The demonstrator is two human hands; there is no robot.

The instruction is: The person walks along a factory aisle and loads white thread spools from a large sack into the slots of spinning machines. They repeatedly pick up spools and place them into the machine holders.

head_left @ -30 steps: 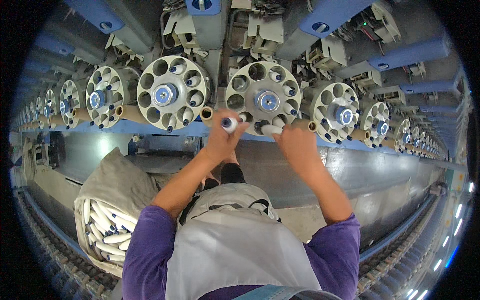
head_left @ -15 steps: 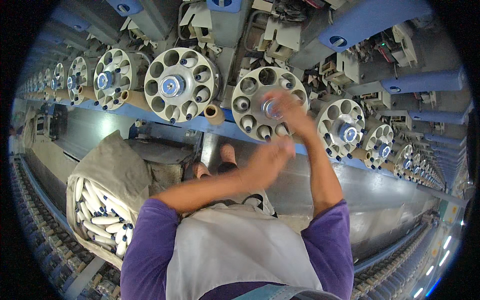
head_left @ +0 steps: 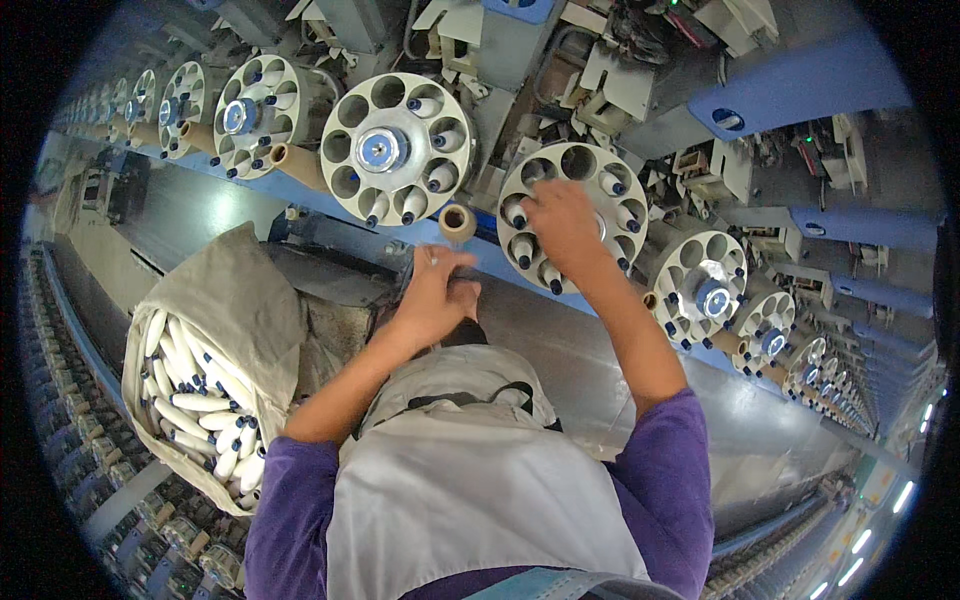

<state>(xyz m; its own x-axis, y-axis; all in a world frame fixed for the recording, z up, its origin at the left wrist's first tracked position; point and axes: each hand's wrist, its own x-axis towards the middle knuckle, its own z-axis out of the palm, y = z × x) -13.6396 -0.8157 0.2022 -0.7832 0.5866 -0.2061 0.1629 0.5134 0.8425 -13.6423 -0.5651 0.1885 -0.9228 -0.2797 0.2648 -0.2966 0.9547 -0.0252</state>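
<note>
1. Well to the left of and below the central magazine [head_left: 596, 176], a cloth sack [head_left: 222, 285] lies open with a big heap of white bobbins [head_left: 200, 402] inside, so plenty remains unloaded.
2. To the upper left of the central magazine, the neighbouring magazine [head_left: 412, 165] looks about half filled: bobbins sit in its right and lower pockets, while its top and left ones are bare.
3. Left of and lower than the central magazine, the left hand [head_left: 425, 300] is raised with its fingers bunched and nearly closed; it is blurred, so I cannot tell whether they hold anything.
4. Between that hand and the central magazine stands a brown tube [head_left: 457, 222].
5. At the central magazine, the right hand [head_left: 565, 230] has its fingers half curled over the left-side pockets, at a bobbin's tip; whether they grip it does not show. Its right, lower and left pockets carry bobbins; the top one is bare, and the upper-left one seems so.
6. Just right of the central magazine, the next magazine [head_left: 676, 278] holds bobbins around its lower rim, with upper pockets unfilled.
</note>
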